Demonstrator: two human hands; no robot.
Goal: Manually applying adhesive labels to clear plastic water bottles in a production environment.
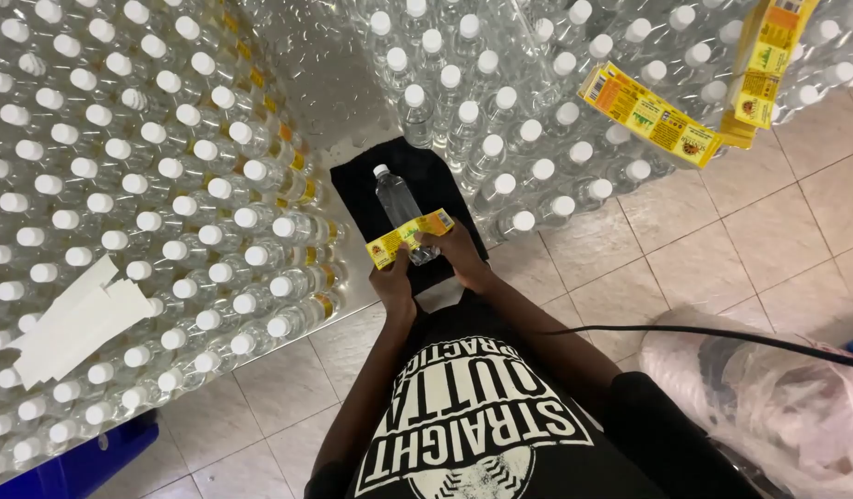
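Capped bottles (168,185) crowd the left and back (537,120); open tiled floor (722,240) lies to the right, near a plastic bag (768,397).

Two hands wrap a yellow label around a clear bottle on a black mat.

The bottle (401,209), white-capped, lies on the mat (362,189) on the tiled floor (741,249). The left hand (392,277) pinches the left end of the label (410,237); the right hand (459,251) holds the right end against the bottle. Rows of capped bottles (121,185) stand on both sides. White strips (71,319) lie on the caps at left, yellow label sheets (648,115) on those at right.
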